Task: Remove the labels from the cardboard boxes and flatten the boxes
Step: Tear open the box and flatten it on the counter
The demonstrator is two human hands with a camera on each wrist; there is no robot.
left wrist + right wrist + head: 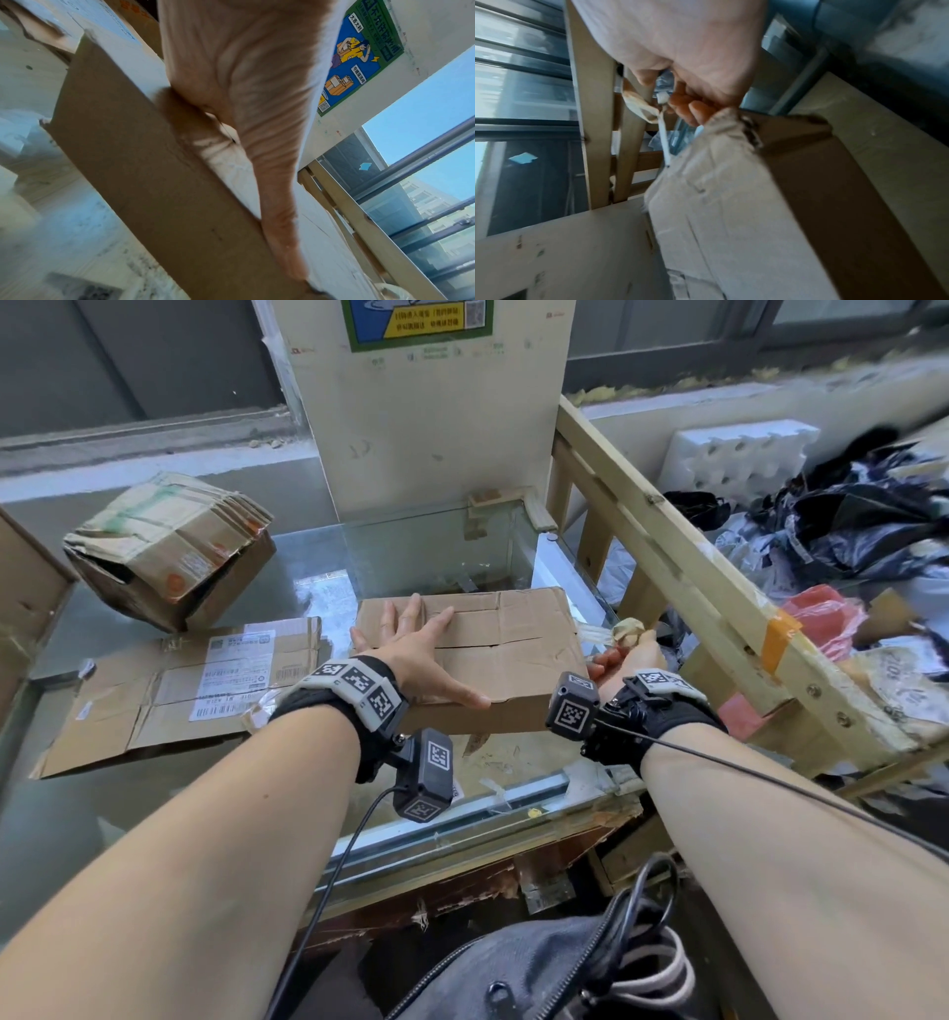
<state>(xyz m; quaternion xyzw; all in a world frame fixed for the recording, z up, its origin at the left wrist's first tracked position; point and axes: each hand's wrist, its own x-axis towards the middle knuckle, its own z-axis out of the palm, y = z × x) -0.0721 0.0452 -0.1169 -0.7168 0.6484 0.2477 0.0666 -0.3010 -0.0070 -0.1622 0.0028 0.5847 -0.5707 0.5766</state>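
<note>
A brown cardboard box [513, 649] lies on the glass table [154, 814] in front of me. My left hand [416, 649] lies flat on its top with fingers spread and the thumb along the near edge, pressing it down; the left wrist view shows the thumb [257, 142] over the box edge [154, 172]. At the box's right end my right hand [629, 654] pinches a crumpled strip of peeled tape [629, 629]. In the right wrist view the fingers [695, 109] curl on the tape [641, 105], still joined to the box corner [731, 162].
A flattened box with white shipping labels [236, 670] lies at the left. Behind it a crushed open box [169, 552] sits tilted. A tall white board [431, 413] stands at the back. A wooden frame [683, 577] borders the right, with plastic bags [847, 531] beyond.
</note>
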